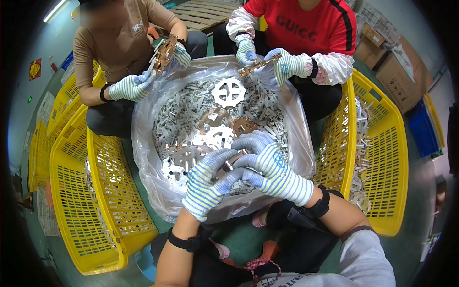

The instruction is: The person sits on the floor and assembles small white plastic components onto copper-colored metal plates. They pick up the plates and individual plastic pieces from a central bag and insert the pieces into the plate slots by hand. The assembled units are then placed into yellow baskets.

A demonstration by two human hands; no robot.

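Observation:
My left hand [209, 184] and my right hand [273, 167], both in striped work gloves, are closed round a small copper-coloured metal part [239, 156]. Fingers hide most of it, so its full shape cannot be made out. I hold it over the near side of a bin lined with clear plastic [299, 129]. Inside, many small grey metal strips [178, 111] lie heaped. On them rest a silver toothed disc with cut-outs [229, 93], a copper-coloured toothed disc [244, 126] and a brownish ring [206, 119]. Flat silver plates [175, 173] lie beside my left hand.
Across the bin, two gloved people each hold copper-coloured toothed pieces, a disc [165, 53] at left and a part [253, 68] at right. Yellow crates [122, 182] stand at left, another yellow crate [385, 162] with metal pieces at right. Cardboard boxes [399, 79] are behind.

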